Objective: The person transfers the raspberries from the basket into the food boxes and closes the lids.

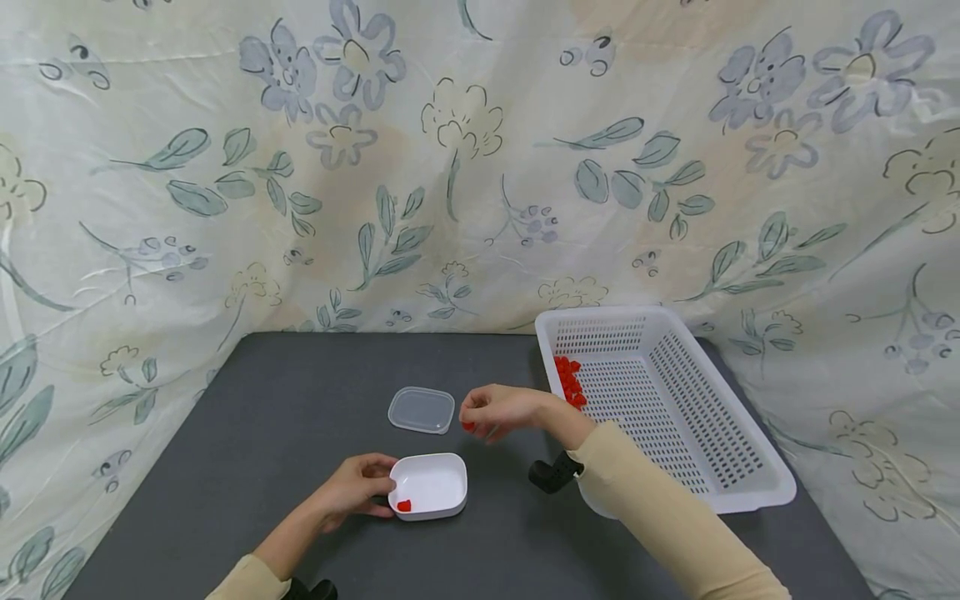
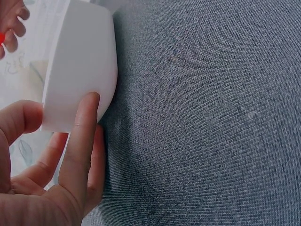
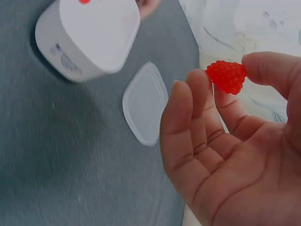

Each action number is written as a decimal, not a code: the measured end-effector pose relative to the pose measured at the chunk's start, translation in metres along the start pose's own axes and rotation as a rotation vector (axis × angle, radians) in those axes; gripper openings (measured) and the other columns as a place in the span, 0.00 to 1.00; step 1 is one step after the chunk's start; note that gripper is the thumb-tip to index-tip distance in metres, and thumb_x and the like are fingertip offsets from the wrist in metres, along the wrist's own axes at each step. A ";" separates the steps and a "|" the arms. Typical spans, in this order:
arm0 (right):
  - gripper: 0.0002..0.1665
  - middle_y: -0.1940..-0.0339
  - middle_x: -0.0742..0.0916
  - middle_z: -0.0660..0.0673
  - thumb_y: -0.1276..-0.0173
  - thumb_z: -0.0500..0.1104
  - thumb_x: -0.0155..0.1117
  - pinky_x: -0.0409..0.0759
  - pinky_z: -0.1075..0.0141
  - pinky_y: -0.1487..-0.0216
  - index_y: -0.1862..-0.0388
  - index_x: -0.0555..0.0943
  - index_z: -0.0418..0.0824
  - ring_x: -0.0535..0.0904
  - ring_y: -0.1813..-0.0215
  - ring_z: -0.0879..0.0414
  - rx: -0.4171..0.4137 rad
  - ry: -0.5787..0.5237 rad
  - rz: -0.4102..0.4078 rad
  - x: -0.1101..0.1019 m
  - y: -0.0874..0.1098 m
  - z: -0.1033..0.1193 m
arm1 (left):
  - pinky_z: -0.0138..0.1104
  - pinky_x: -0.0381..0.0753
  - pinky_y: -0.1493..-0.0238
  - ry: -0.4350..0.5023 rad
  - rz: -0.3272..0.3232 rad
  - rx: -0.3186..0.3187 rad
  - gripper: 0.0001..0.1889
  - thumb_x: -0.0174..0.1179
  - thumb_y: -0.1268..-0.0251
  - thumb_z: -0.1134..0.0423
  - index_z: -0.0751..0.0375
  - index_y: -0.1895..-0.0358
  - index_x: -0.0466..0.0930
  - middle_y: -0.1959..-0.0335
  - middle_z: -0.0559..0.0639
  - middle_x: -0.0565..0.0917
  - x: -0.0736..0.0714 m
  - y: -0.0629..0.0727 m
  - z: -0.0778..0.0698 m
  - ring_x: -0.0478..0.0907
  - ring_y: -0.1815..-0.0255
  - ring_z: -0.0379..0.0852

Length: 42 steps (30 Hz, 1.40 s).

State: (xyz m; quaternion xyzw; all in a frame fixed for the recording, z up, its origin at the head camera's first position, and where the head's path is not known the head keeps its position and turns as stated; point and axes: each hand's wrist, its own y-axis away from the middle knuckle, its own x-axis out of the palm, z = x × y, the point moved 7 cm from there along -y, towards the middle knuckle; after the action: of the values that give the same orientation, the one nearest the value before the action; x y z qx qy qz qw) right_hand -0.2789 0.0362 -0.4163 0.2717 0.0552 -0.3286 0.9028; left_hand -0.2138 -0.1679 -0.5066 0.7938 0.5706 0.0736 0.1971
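My right hand (image 1: 501, 410) pinches a red raspberry (image 3: 226, 76) between thumb and fingertips, in the air between the white basket and the small white container (image 1: 442, 477). That container stands upright on the dark table, and one red raspberry (image 1: 404, 506) lies in its near left corner. At its left end, my left hand (image 1: 358, 490) holds it, thumb at the rim and fingers along the outer wall, as the left wrist view shows. Behind the container a translucent lid (image 1: 422, 410) lies flat on the table, apart from both hands.
A large white perforated basket (image 1: 723, 392) stands at the right, with several red raspberries (image 1: 570, 382) along its left side. My right forearm crosses over its near left part. A floral cloth (image 1: 465, 233) hangs behind and around the dark table (image 1: 315, 400).
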 end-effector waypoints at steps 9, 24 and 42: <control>0.11 0.66 0.79 0.46 0.33 0.44 0.54 0.81 0.65 0.65 0.58 0.75 0.37 0.75 0.67 0.56 -0.009 0.009 0.042 0.041 -0.023 0.000 | 0.44 0.84 0.66 -0.001 -0.004 0.005 0.25 0.56 0.44 0.72 0.77 0.42 0.64 0.56 0.63 0.77 0.000 0.001 -0.001 0.80 0.62 0.49; 0.07 0.72 0.78 0.46 0.35 0.42 0.55 0.79 0.67 0.71 0.64 0.74 0.38 0.75 0.72 0.56 -0.026 -0.011 0.102 0.085 -0.040 -0.009 | 0.44 0.84 0.66 0.019 0.022 0.014 0.24 0.55 0.43 0.72 0.78 0.43 0.64 0.57 0.62 0.78 0.001 0.001 -0.003 0.80 0.61 0.49; 0.04 0.75 0.79 0.47 0.38 0.39 0.58 0.82 0.60 0.71 0.70 0.73 0.39 0.75 0.74 0.56 -0.013 0.101 0.001 0.098 -0.042 -0.007 | 0.44 0.84 0.65 0.046 0.054 0.039 0.24 0.55 0.43 0.71 0.77 0.43 0.64 0.58 0.58 0.79 0.001 0.001 -0.002 0.80 0.60 0.48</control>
State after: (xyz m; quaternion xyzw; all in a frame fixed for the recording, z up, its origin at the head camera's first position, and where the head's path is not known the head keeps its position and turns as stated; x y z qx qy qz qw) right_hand -0.2282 -0.0419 -0.4685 0.2820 0.1027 -0.3139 0.9008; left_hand -0.2131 -0.1673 -0.5039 0.8106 0.5548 0.0858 0.1666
